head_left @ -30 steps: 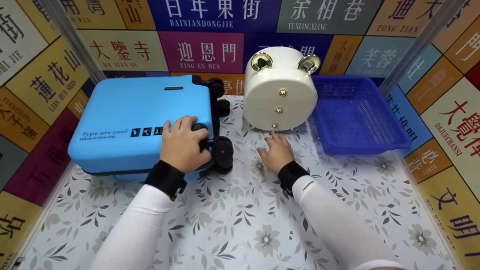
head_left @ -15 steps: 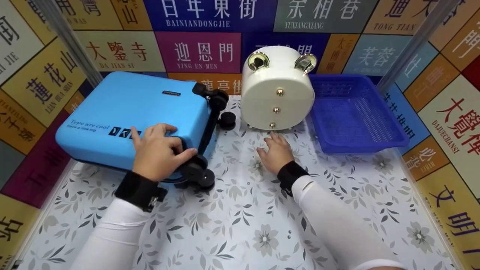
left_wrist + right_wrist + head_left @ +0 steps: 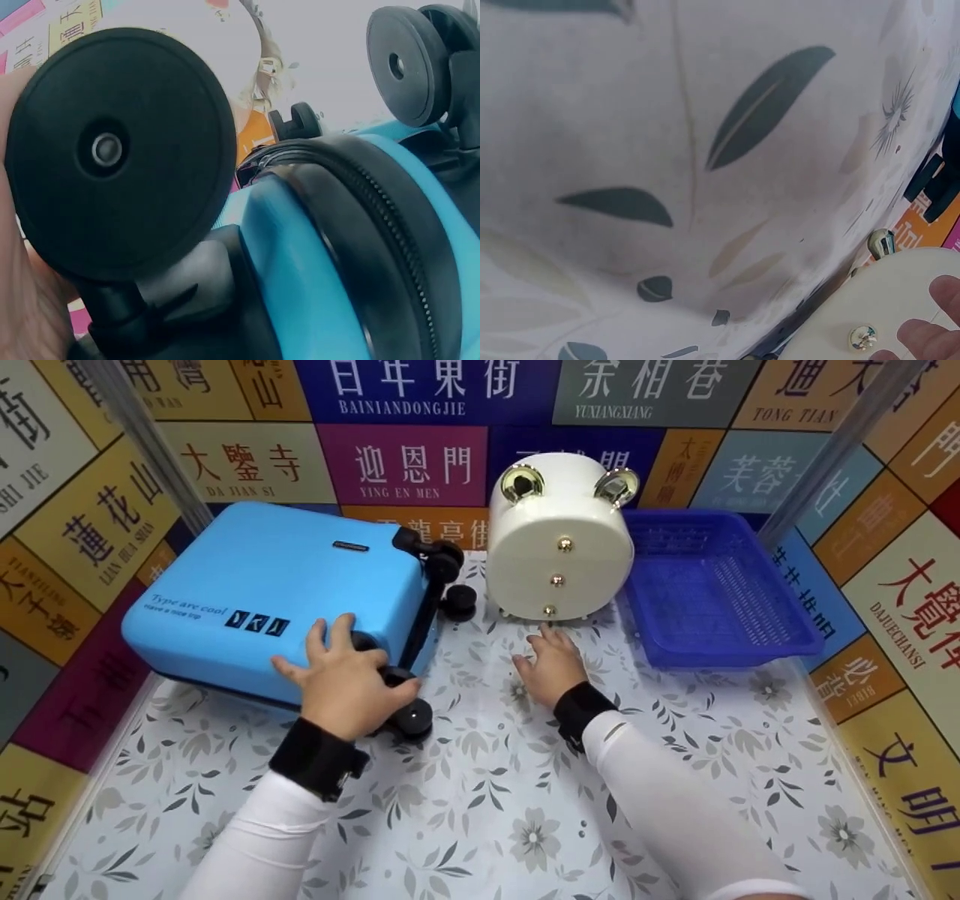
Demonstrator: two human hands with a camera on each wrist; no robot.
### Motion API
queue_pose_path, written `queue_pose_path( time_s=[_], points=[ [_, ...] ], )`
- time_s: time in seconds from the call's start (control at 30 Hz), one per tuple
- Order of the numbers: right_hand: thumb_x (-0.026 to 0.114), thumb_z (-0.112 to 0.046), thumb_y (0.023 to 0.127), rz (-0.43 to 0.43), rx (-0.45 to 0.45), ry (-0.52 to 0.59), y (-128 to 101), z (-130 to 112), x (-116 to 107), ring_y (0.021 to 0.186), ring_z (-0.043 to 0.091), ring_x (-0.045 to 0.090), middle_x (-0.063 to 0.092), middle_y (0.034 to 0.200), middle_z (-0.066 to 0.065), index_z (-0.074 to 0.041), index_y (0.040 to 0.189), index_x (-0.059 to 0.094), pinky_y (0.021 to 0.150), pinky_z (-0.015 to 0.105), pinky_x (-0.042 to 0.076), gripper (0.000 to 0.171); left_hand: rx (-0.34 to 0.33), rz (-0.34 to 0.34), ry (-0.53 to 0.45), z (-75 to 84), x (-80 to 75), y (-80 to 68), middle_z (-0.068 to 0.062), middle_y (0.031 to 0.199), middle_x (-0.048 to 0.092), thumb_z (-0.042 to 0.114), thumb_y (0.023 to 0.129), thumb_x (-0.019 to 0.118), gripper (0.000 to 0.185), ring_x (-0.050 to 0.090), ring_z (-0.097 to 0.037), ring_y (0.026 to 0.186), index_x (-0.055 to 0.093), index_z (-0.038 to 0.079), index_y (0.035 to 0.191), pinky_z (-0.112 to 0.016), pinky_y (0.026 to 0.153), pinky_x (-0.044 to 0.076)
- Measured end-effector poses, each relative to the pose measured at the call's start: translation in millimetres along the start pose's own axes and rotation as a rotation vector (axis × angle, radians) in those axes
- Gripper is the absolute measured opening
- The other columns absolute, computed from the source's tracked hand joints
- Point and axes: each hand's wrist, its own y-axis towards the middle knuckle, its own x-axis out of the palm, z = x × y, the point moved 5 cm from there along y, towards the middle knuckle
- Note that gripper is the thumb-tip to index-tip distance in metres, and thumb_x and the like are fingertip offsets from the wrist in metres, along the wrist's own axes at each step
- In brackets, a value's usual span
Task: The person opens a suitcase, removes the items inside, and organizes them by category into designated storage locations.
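A small blue suitcase (image 3: 277, 596) is found lying flat toward the far left corner of the table (image 3: 487, 802), its near edge raised slightly off the flowered covering. The left hand (image 3: 341, 682) is clamped on the suitcase's near right corner, with the fingers spread over the top shell and the thumb curled against the black wheel mount; a black wheel (image 3: 412, 718) is seen just beside the thumb. In the left wrist view the same wheel (image 3: 120, 154) fills the left of the frame, with the palm behind it and the suitcase's black zipper band (image 3: 382, 240) running alongside. Two further wheels (image 3: 450, 577) are noted at the suitcase's far right corner.

The right hand (image 3: 551, 664) is laid palm down on the table with the fingers relaxed and nothing grasped, the fingertips (image 3: 930, 330) just short of, or touching, the base of a cream round case (image 3: 559, 540); which of the two cannot be told. The case stands at the far edge of the table, with brass studs on its near face. A blue plastic basket (image 3: 780, 641) is set just beside the case, at the far right corner.
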Motion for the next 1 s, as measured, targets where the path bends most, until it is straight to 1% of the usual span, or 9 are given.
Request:
queue_pose_path(
  time_s=[0.2, 0.3, 0.53, 0.6, 0.67, 0.77, 0.83, 0.93, 1.0],
  points=[
    [0.062, -0.038, 0.106, 0.025, -0.017, -0.008, -1, 2, 0, 0.157, 0.051, 0.032, 0.038, 0.167, 0.028, 0.003, 0.146, 0.059, 0.131, 0.058, 0.025, 0.058, 0.097, 0.006, -0.007, -19.6, -6.6, 0.4, -0.021, 0.171, 0.029, 0.062, 0.081, 0.08, 0.054, 0.013, -0.06, 0.157, 0.083, 0.019, 0.112, -0.097, 0.103, -0.01],
    [0.062, -0.038, 0.106, 0.018, -0.011, -0.006, -1, 3, 0, 0.158, 0.051, 0.031, 0.038, 0.168, 0.027, 0.003, 0.147, 0.059, 0.132, 0.058, 0.024, 0.058, 0.162, 0.009, -0.032, -34.4, -12.3, 0.5, -0.02, 0.171, 0.031, 0.058, 0.079, 0.085, 0.046, 0.014, -0.06, 0.157, 0.083, 0.018, 0.102, -0.096, 0.104, -0.01],
    [0.06, -0.039, 0.106, 0.014, -0.007, -0.003, -2, 4, -3, 0.158, 0.05, 0.03, 0.036, 0.169, 0.025, 0.003, 0.149, 0.057, 0.132, 0.057, 0.022, 0.059, 0.299, 0.025, -0.094, -70.1, -25.2, 1.5, -0.019, 0.166, 0.039, 0.05, 0.074, 0.091, 0.036, 0.022, -0.058, 0.153, 0.082, 0.019, 0.091, -0.092, 0.11, -0.006],
    [0.06, -0.039, 0.106, 0.018, -0.007, -0.005, -3, 5, -4, 0.158, 0.05, 0.031, 0.037, 0.169, 0.025, 0.003, 0.148, 0.058, 0.133, 0.056, 0.022, 0.059, 0.326, 0.028, -0.109, -80.9, -29.1, 2.5, -0.019, 0.164, 0.041, 0.047, 0.072, 0.093, 0.034, 0.023, -0.058, 0.153, 0.081, 0.02, 0.087, -0.091, 0.112, -0.006],
    [0.06, -0.039, 0.106, 0.018, -0.006, -0.007, -3, 6, -5, 0.158, 0.05, 0.031, 0.037, 0.169, 0.025, 0.003, 0.149, 0.058, 0.133, 0.056, 0.022, 0.059, 0.347, 0.03, -0.118, -91.1, -33.3, 2.7, -0.02, 0.163, 0.042, 0.045, 0.071, 0.095, 0.031, 0.025, -0.058, 0.151, 0.079, 0.02, 0.083, -0.088, 0.115, -0.002],
    [0.061, -0.038, 0.106, 0.024, -0.009, -0.008, -3, 8, -6, 0.158, 0.051, 0.031, 0.038, 0.168, 0.026, 0.003, 0.148, 0.058, 0.132, 0.057, 0.022, 0.059, 0.343, 0.007, -0.114, -102.1, -38.0, 2.4, -0.02, 0.163, 0.041, 0.044, 0.07, 0.096, 0.031, 0.024, -0.056, 0.152, 0.076, 0.021, 0.08, -0.084, 0.118, 0.003],
    [0.062, -0.037, 0.106, 0.029, -0.01, -0.008, -3, 9, -7, 0.157, 0.051, 0.032, 0.038, 0.168, 0.026, 0.003, 0.148, 0.059, 0.132, 0.058, 0.022, 0.058, 0.317, -0.03, -0.1, -104.0, -39.8, 1.6, -0.019, 0.165, 0.038, 0.043, 0.071, 0.095, 0.032, 0.02, -0.056, 0.154, 0.075, 0.021, 0.081, -0.082, 0.118, 0.004],
    [0.063, -0.036, 0.105, 0.036, -0.011, -0.013, -2, 11, -8, 0.157, 0.051, 0.032, 0.039, 0.167, 0.027, 0.003, 0.147, 0.059, 0.131, 0.059, 0.023, 0.057, 0.236, -0.117, -0.06, -96.7, -41.3, -0.5, -0.021, 0.171, 0.028, 0.043, 0.076, 0.091, 0.031, 0.01, -0.058, 0.158, 0.075, 0.018, 0.088, -0.085, 0.119, -0.003],
    [0.063, -0.036, 0.105, 0.037, -0.01, -0.02, 0, 13, -9, 0.157, 0.051, 0.033, 0.039, 0.167, 0.027, 0.003, 0.147, 0.059, 0.131, 0.059, 0.024, 0.057, 0.171, -0.169, -0.011, -84.2, -42.6, -1.4, -0.024, 0.173, 0.023, 0.042, 0.08, 0.087, 0.034, 0.007, -0.061, 0.159, 0.075, 0.016, 0.097, -0.087, 0.117, -0.007]
  ],
)
